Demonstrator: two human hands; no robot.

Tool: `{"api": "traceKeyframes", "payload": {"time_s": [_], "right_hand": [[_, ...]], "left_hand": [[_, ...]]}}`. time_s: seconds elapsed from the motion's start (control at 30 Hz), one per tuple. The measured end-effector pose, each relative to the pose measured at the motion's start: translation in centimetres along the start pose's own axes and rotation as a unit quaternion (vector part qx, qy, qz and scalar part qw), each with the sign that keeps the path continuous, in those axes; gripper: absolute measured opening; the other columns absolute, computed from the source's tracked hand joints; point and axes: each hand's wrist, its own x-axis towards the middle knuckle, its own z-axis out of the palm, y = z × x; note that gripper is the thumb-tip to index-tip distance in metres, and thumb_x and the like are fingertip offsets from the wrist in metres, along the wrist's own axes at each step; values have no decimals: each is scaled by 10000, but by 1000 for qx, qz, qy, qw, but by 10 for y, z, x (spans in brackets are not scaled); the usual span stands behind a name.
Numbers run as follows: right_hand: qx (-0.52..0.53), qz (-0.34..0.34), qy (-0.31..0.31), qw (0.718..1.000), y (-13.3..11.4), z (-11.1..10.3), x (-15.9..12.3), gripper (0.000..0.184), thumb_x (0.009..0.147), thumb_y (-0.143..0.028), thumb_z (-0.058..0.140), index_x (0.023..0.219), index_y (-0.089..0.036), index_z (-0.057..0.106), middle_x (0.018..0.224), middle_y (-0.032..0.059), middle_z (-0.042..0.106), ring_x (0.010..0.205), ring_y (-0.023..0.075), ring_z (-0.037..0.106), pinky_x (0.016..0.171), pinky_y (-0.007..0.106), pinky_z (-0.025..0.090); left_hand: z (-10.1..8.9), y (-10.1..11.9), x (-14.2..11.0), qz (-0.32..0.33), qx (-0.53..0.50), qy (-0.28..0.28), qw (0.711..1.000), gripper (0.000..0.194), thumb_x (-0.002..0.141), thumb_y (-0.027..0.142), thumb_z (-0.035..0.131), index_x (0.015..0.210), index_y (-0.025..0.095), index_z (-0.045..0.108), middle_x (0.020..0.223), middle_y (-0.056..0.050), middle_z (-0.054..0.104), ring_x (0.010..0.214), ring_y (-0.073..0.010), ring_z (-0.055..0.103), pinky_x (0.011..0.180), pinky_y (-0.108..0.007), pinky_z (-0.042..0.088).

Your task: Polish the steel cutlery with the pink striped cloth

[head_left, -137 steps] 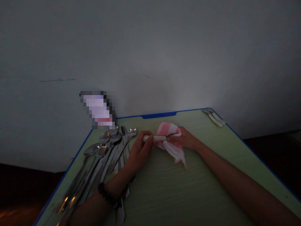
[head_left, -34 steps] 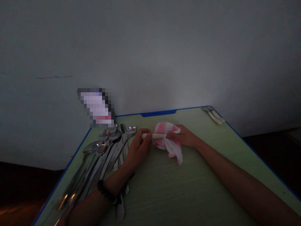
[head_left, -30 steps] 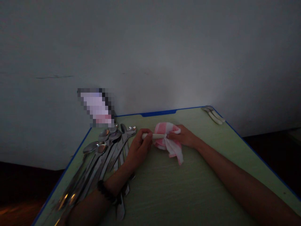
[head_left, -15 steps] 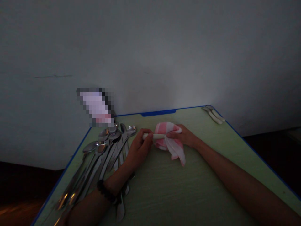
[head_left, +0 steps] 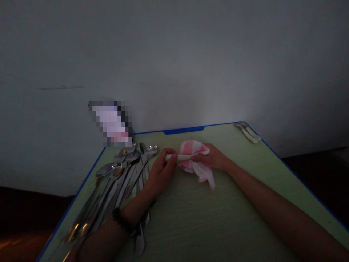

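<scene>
My left hand (head_left: 164,166) is closed on the end of a white-handled piece of cutlery (head_left: 184,157), held level above the middle of the table. A pink and white cloth (head_left: 187,148) is bunched around its other end, so I cannot see what kind it is. My right hand (head_left: 211,158) grips the cloth around that end, fingers and thumb pressed together. One corner of the cloth hangs down below the hand. To the left of my left hand, and partly under that forearm, lies a pile of metal spoons and other cutlery (head_left: 117,185).
The green table (head_left: 218,218) has a blue edge and stands against a grey wall. Two white-handled pieces of cutlery (head_left: 249,134) lie side by side at its far right corner. A blurred-out device with a bright screen (head_left: 110,123) leans at the far left corner.
My right hand has shifted very slightly left along the white handle, and the cloth's hanging corner sits a touch higher. My left hand keeps its hold.
</scene>
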Motion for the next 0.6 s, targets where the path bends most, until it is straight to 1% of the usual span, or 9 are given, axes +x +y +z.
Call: {"api": "traceKeyframes", "payload": {"time_s": [0.13, 0.47, 0.6], "right_hand": [[-4, -2, 0, 1000, 1, 0, 0, 233, 706, -339, 617, 809, -131, 595, 650, -10, 541, 554, 92, 442, 524, 214, 378], [1, -16, 5, 1000, 0, 0, -1, 211, 722, -337, 589, 733, -129, 557, 595, -30, 486, 522, 78, 402, 485, 196, 337], [-4, -16, 9, 1000, 0, 0, 0, 198, 722, -326, 586, 733, -130, 559, 597, -31, 487, 527, 77, 399, 496, 197, 337]], "left_hand": [[0, 0, 0, 1, -6, -3, 1000, 164, 861, 344, 442, 898, 186, 463, 524, 80, 346, 423, -65, 327, 389, -164, 234], [0, 1, 0, -8, -6, 0, 1000, 158, 867, 349, 438, 904, 197, 461, 533, 78, 342, 428, -65, 327, 397, -164, 238], [0, 2, -1, -6, -1, 2, 1000, 158, 870, 351, 439, 905, 198, 462, 531, 75, 347, 437, -67, 329, 397, -163, 229]]}}
